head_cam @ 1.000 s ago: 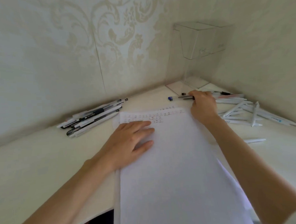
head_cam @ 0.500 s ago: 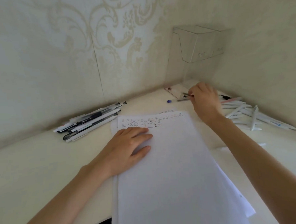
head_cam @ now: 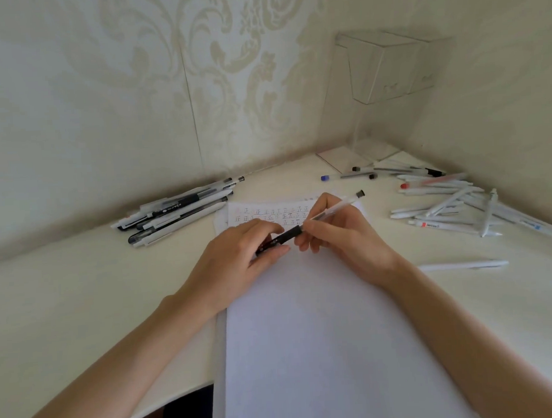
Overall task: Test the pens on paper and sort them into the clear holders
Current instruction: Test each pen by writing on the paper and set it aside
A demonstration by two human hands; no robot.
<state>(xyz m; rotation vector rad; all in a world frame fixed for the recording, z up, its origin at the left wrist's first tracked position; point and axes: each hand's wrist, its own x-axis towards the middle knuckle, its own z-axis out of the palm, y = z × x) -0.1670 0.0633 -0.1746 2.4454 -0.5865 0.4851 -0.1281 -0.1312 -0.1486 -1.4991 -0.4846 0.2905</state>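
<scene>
Two hands meet on one pen (head_cam: 290, 234) just above the far half of the paper (head_cam: 323, 334), so we judge the step in hand to be pulling off its cap before a trial stroke. To do it well, we should draw the dark end straight along the line of the barrel, without twisting. We should also keep the pen low over the paper, so that a sudden release does not send the cap rolling off the sheet. The cap is best kept in the fingers that take it, ready to go back on. The trial stroke belongs beside the rows of marks (head_cam: 270, 216) at the paper's far end.

Our left hand (head_cam: 235, 259) has thumb and fingers curled in and pinches the pen's dark end. Its heel lies at the paper's left edge, and we cannot tell whether it presses there. Our right hand (head_cam: 343, 237) is closed round the clear barrel, fingers folded under, and the pen's tail sticks out toward the paper's far right corner.

The clear holders (head_cam: 386, 72) sit high beyond that corner, and we make out no pens in them. A bundle of pens (head_cam: 179, 210) lies left of the paper's far end, and a scatter of white pens (head_cam: 453, 206) lies to its right.
</scene>
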